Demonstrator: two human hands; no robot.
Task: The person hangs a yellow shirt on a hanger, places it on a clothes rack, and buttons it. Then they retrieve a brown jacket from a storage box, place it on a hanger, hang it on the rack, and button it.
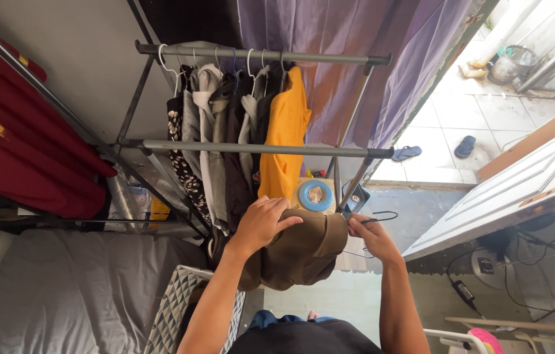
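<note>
Several garments point(238, 131) are already hung on the rack point(257, 54). One brown garment point(303, 252) is held below the rail, not yet hung: gripped by left hand point(261, 223), hanger point(379, 216) pinched by right hand point(369, 235).

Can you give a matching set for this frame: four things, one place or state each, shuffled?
Things:
1. olive-brown garment
2. yellow shirt
3. black hanger
4. blue sandals

Places or states:
A. on the white tiled floor outside the doorway
B. pinched in the right hand
C. hanging at the right end of the clothes on the rack's top rail
D. bunched between both hands, left hand gripping its top

Pairs: 1-D, 2-C, 3-B, 4-A
</note>
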